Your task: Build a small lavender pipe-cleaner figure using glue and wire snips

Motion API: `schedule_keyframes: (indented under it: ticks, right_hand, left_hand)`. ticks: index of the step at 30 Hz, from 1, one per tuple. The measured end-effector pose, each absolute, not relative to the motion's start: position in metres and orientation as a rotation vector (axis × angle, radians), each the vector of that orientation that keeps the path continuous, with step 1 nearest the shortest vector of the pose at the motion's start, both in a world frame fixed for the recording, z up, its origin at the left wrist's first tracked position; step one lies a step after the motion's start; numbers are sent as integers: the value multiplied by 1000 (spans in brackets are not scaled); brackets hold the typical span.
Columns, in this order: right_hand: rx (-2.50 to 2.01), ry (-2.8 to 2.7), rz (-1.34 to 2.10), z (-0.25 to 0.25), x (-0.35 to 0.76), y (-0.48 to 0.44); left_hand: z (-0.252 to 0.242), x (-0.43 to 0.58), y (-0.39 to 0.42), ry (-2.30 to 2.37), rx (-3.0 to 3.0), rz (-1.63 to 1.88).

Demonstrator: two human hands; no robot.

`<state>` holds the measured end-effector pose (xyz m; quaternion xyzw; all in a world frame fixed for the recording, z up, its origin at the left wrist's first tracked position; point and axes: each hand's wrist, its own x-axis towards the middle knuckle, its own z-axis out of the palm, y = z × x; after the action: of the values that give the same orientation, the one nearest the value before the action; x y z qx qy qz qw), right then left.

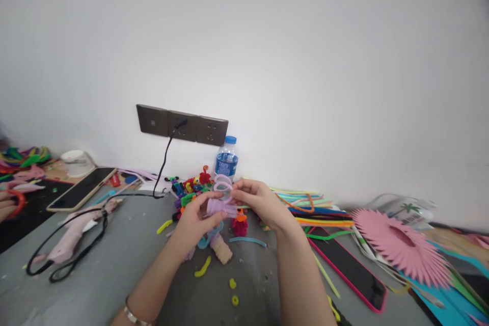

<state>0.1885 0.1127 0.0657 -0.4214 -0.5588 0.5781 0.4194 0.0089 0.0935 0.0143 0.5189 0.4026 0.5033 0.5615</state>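
Both my hands meet over the middle of the grey table [126, 265]. My left hand [194, 221] is closed round a lilac pipe-cleaner coil piece [220, 206]. My right hand [257, 198] pinches the looped top end of the same lilac pipe cleaner [222, 183]. Just below my hands lie a small red and orange fuzzy figure [240, 223], a beige fuzzy roll [221, 248] and a light blue pipe cleaner [248, 240].
A water bottle [226, 159] stands by the wall under a socket strip [182, 125]. A pink glue gun [74, 234] with black cable lies at left, beside a phone [81, 189]. Another phone in a pink case [349, 267], pipe cleaners [317, 214] and a pink paper fan [401, 247] lie at right. Another person's hand [7, 204] shows at far left.
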Motion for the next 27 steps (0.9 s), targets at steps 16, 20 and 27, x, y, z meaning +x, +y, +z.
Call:
schedule_keyframes:
  ticks: [16,20,27]
  right_hand:
    - [-1124,-1556,1279,75,183,108]
    - [-1161,-1558,1217,72,181,109]
    - [-1204,-1569,1166,70,172,110]
  left_hand:
    - [15,7,96,960,1204,1415]
    - [15,6,97,960,1181,1390]
    - [13,5,96,935,1186,1379]
